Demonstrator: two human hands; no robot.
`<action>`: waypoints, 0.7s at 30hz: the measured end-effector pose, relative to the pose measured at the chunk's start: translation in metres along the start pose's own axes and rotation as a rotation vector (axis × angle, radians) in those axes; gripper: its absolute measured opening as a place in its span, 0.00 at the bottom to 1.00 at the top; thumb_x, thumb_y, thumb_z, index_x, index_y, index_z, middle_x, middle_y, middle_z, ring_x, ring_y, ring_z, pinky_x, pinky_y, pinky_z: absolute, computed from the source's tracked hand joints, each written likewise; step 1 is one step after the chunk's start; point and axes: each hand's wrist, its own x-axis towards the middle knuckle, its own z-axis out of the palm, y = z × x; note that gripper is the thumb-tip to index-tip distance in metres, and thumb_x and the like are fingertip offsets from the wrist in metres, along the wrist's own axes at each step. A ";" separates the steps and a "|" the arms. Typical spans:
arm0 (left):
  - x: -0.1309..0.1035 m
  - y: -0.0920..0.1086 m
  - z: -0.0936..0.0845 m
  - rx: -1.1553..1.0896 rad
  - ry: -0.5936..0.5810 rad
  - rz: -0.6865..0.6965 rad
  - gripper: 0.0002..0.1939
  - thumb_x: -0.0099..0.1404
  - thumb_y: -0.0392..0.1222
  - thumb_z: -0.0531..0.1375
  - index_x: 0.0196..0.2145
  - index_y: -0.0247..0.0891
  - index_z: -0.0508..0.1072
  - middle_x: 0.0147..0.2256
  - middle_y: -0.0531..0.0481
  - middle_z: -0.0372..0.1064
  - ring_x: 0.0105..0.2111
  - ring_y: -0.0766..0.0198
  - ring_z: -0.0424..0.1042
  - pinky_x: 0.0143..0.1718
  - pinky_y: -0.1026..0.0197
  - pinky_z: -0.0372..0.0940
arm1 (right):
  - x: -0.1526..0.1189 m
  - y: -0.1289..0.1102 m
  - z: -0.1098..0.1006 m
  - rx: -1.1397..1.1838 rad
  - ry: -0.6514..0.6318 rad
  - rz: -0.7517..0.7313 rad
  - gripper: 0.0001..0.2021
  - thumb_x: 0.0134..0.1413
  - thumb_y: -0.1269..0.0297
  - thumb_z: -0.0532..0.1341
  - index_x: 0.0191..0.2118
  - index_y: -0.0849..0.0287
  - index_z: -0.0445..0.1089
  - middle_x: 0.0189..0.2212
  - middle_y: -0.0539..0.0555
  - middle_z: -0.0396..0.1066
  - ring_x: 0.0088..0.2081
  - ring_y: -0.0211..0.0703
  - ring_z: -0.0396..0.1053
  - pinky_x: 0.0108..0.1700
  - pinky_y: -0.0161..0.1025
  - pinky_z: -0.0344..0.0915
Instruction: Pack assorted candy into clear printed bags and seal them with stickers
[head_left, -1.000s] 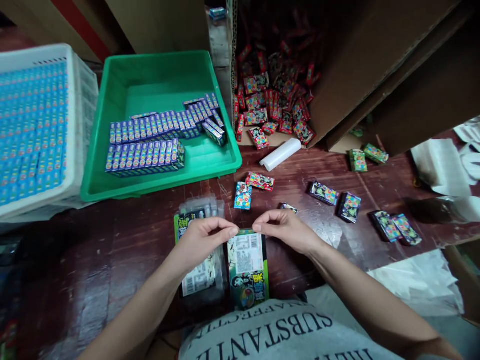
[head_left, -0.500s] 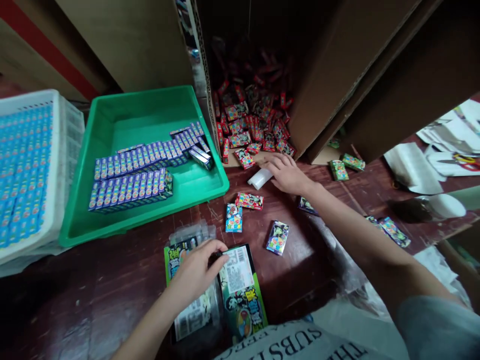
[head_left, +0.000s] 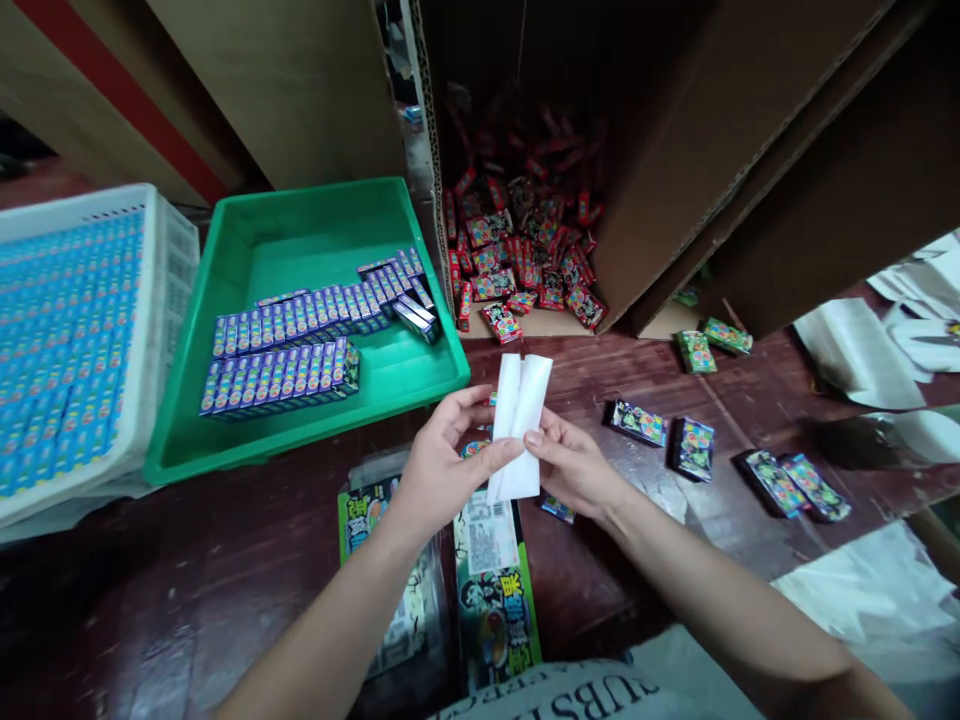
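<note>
My left hand [head_left: 444, 462] and my right hand [head_left: 576, 462] hold a folded white sheet [head_left: 521, 400] between them, thumbs on its near face. Whether it is paper or plastic I cannot tell. Below the hands lies a flat black-and-green printed package [head_left: 495, 610] with a white label. Beside it on the left is a second printed package [head_left: 360, 515] under clear plastic, partly covered by my left forearm. A small purple candy box [head_left: 556, 508] peeks out under my right hand. Other small boxes behind the hands are mostly hidden.
A green tray [head_left: 300, 455] holds rows of purple boxes, beside a white basket [head_left: 161, 270] full of blue ones. Red boxes [head_left: 495, 285] are heaped inside an open carton [head_left: 675, 180]. Several dark boxes [head_left: 691, 450] and two green boxes [head_left: 697, 352] lie on the right.
My right hand has brought the white sheet from the carton's front towards me. My left hand has risen off the printed packages and now grips the sheet too. The view has shifted slightly.
</note>
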 end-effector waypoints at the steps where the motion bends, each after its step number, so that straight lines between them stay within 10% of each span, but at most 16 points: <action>1: 0.002 0.000 0.004 -0.034 0.030 -0.028 0.30 0.59 0.46 0.71 0.56 0.37 0.68 0.49 0.41 0.76 0.48 0.54 0.75 0.47 0.53 0.71 | -0.003 0.000 0.000 -0.011 0.008 0.013 0.17 0.58 0.55 0.70 0.51 0.52 0.71 0.44 0.51 0.78 0.39 0.40 0.77 0.46 0.40 0.74; 4: 0.004 -0.003 0.005 -0.058 0.164 -0.009 0.23 0.61 0.44 0.70 0.51 0.37 0.71 0.42 0.46 0.78 0.41 0.60 0.76 0.42 0.57 0.71 | -0.009 -0.013 -0.004 -0.180 0.079 -0.014 0.16 0.64 0.50 0.64 0.51 0.51 0.69 0.50 0.53 0.75 0.47 0.44 0.76 0.54 0.47 0.72; 8: 0.006 -0.003 -0.003 0.099 0.144 0.021 0.14 0.62 0.43 0.69 0.44 0.37 0.74 0.39 0.48 0.78 0.36 0.62 0.76 0.39 0.60 0.70 | -0.005 -0.056 -0.003 -0.692 0.227 -0.415 0.19 0.67 0.48 0.60 0.57 0.49 0.65 0.56 0.55 0.70 0.56 0.45 0.69 0.61 0.48 0.66; 13: 0.007 0.004 -0.011 0.394 0.133 0.091 0.13 0.65 0.45 0.66 0.47 0.41 0.75 0.38 0.49 0.78 0.34 0.62 0.75 0.37 0.59 0.69 | 0.016 -0.105 -0.006 -1.260 0.052 -0.506 0.18 0.69 0.49 0.57 0.56 0.52 0.68 0.53 0.57 0.70 0.56 0.50 0.67 0.62 0.54 0.63; 17: 0.010 0.007 -0.014 0.406 0.187 0.130 0.19 0.65 0.45 0.67 0.52 0.41 0.72 0.40 0.49 0.77 0.36 0.61 0.76 0.38 0.58 0.70 | 0.018 -0.104 -0.008 -1.295 0.240 -0.445 0.22 0.70 0.47 0.55 0.60 0.55 0.63 0.58 0.61 0.67 0.59 0.52 0.66 0.61 0.55 0.63; 21: 0.015 0.002 -0.006 0.184 0.257 0.118 0.21 0.64 0.44 0.68 0.52 0.38 0.70 0.40 0.47 0.77 0.35 0.61 0.76 0.36 0.60 0.70 | -0.008 -0.079 0.019 -1.353 0.481 -0.765 0.14 0.67 0.54 0.60 0.53 0.53 0.67 0.48 0.57 0.70 0.51 0.50 0.68 0.54 0.52 0.66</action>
